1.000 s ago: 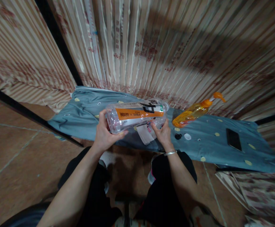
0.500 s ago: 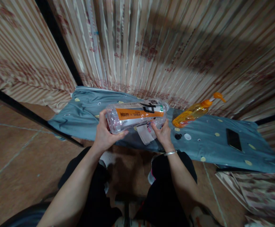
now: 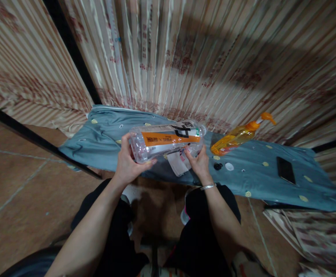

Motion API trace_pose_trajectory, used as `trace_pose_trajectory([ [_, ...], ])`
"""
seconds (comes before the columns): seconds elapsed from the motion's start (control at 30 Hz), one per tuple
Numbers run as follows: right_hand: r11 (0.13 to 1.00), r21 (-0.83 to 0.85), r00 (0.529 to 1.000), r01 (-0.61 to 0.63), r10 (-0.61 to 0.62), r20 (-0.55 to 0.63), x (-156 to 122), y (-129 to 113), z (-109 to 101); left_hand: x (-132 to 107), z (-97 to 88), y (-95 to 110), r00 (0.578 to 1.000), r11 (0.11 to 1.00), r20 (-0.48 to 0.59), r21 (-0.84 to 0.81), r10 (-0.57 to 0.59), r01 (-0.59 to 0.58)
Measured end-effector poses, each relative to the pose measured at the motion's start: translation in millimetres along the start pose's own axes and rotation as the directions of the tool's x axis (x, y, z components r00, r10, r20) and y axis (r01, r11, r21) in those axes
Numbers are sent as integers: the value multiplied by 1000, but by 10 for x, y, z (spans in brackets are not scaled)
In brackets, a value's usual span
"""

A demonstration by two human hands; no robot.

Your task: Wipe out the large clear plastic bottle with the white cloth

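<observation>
I hold a clear plastic bottle (image 3: 168, 141) with an orange label on its side, above the near edge of a blue-grey cloth (image 3: 104, 134). My left hand (image 3: 129, 161) is wrapped round its base end. My right hand (image 3: 198, 161) grips under the neck end and also presses a white rag (image 3: 178, 163) against the bottle. A silver bangle sits on my right wrist.
An orange pump bottle (image 3: 238, 134) lies on the cloth to the right. A black cap (image 3: 218, 166) and a white cap (image 3: 229, 166) lie near my right hand. A black phone (image 3: 285, 170) rests further right. Striped curtains hang behind; my knees are below.
</observation>
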State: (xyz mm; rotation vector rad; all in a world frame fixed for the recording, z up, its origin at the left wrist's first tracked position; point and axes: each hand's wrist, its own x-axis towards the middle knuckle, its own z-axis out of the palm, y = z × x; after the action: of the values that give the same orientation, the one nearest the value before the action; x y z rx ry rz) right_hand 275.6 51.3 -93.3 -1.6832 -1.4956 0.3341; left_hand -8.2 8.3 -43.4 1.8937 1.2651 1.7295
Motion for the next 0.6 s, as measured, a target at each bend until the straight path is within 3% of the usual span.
trace_pose_trajectory([
  [0.6, 1000, -17, 1000, 19, -20, -18, 1, 66, 27, -2, 11, -15, 1000, 1000, -8, -8, -18, 18],
])
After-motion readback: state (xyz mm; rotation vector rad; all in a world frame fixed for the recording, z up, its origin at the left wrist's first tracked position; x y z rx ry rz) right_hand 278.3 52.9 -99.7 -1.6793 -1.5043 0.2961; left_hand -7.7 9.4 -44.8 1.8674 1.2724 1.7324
